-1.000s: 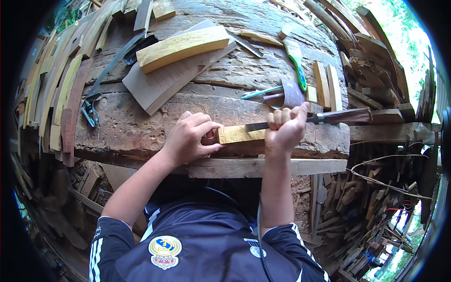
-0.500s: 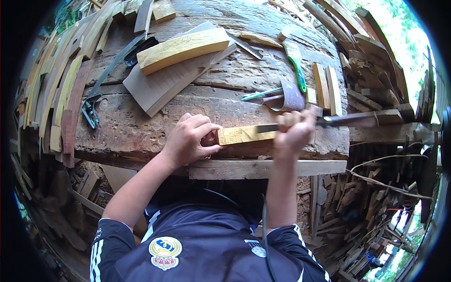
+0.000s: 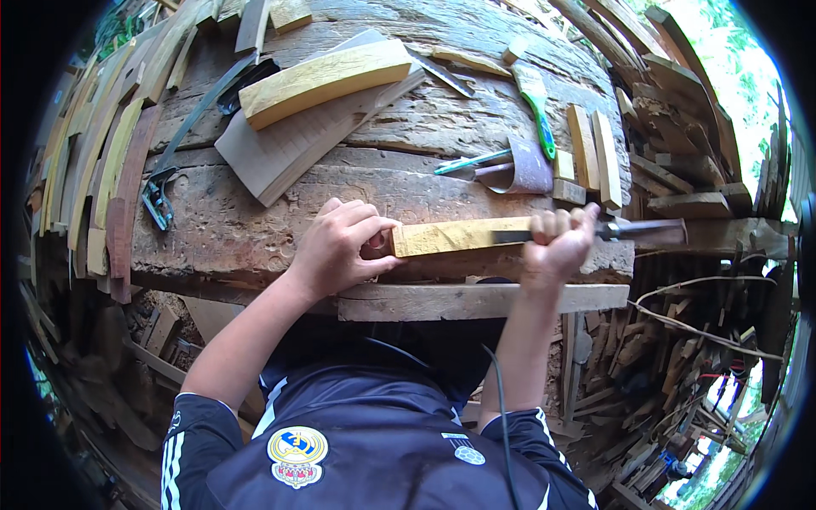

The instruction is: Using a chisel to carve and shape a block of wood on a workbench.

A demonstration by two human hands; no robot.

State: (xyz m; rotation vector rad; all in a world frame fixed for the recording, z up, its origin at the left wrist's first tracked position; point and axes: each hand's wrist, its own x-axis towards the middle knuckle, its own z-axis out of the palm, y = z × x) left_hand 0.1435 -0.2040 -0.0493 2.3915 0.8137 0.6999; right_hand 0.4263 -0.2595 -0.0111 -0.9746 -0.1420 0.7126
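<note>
A yellowish wood block [image 3: 463, 237] lies along the front of the rough workbench [image 3: 195, 229]. My left hand [image 3: 344, 242] grips its left end, thumb on the near side and fingers curled at the far side. Over the block's right end, my right hand [image 3: 558, 242] is closed in a fist around a long dark tool [image 3: 642, 229]. One dark end of that tool shows over the block, left of the fist. Its longer, flat part sticks out to the right past the bench edge. Motion blur hides its exact kind.
A thick wood piece [image 3: 327, 81] rests on a greyish board [image 3: 263, 166] farther back. A green-handled paintbrush [image 3: 537, 110], curled sandpaper [image 3: 531, 167] and small wood blocks [image 3: 583, 146] lie at right. A metal square [image 3: 157, 200] sits left, near stacked wood strips [image 3: 110, 178].
My right hand has moved right and slightly nearer with the dark tool, uncovering more of the block. My left hand keeps its grip on the block's left end.
</note>
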